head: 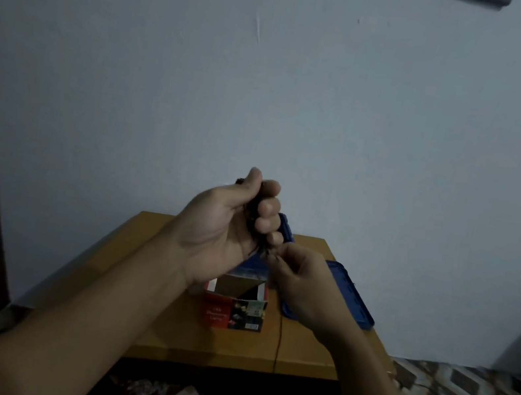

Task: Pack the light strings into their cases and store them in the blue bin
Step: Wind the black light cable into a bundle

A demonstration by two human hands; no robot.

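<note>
Case (234, 311) on table (243, 347); lid (350, 293) right of case; bin (286, 231) behind.

The left arm (93, 310) and the right arm (391, 394) are both bare, from the near edge up to the wrists. The left hand (225, 233) and the right hand (306, 285) are bare too. The light is dim, so small marks on them are hard to see.

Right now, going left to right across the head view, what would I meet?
The left hand gripping the bundled light string → right hand pinching its loose end → blue lid lying on the table.
</note>
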